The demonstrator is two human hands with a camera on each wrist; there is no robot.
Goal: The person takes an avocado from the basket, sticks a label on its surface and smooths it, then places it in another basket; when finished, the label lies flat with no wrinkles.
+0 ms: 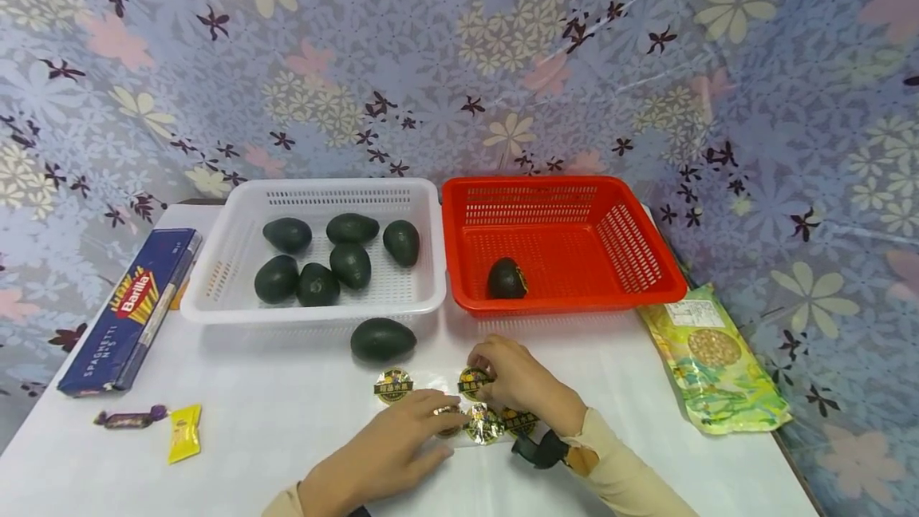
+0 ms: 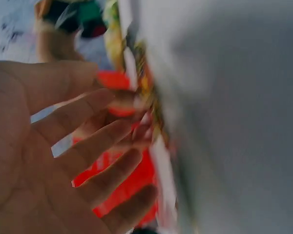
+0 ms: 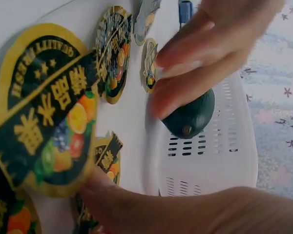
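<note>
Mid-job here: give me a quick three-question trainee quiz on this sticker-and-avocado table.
1. How many avocados lie in the white basket?
2. True or false: the red basket holds one avocado.
3. Which hand is at the round sticker: A left hand, B right hand?

Key: 1. six; 2. true; 3. B. One more avocado lies on the table in front of the white basket.

A blue spaghetti box, two wrapped candies and a green snack bag lie on the white tabletop.
</note>
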